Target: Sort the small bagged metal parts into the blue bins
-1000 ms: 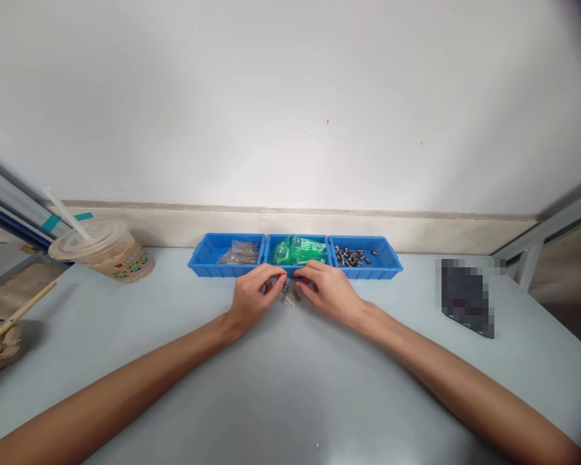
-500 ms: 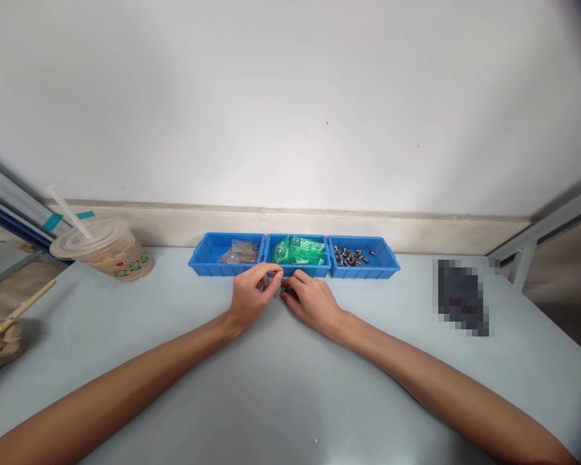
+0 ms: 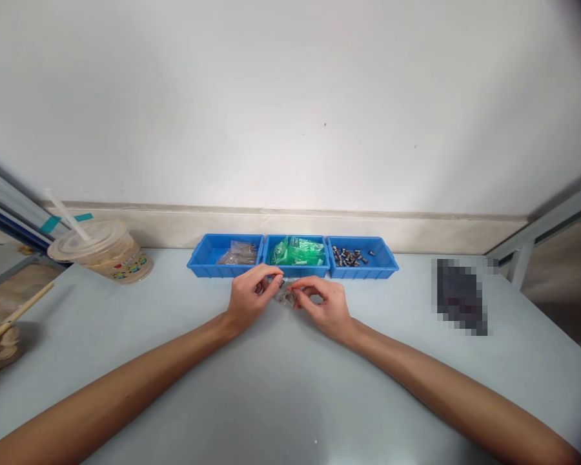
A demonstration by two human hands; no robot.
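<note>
A small clear plastic bag (image 3: 285, 298) lies between my hands, just in front of the middle bin; small bits show inside it, too blurred to name. My left hand (image 3: 252, 296) pinches its upper left edge between thumb and forefinger. On its other side my right hand (image 3: 328, 309) has thumb and fingertips closed at the bag's right edge. Behind them, the middle blue bin (image 3: 297, 272) carries green plastic packets (image 3: 303, 250). In the left blue bin (image 3: 208, 253) are clear plastic packets (image 3: 239, 252), and the right blue bin (image 3: 385, 258) holds several small metal fittings (image 3: 351, 257).
A lidded drink cup (image 3: 126, 258) with a straw stands at the back left. Beyond it, near the left edge, lies a tan object (image 3: 0, 352) with a wooden stick (image 3: 29, 302). A pixelated dark patch (image 3: 459, 297) covers something at the right.
My right hand has shifted slightly right and its fingers have risen into a pinch, uncovering the clear bag between the hands. My left hand keeps its pinch almost in place.
</note>
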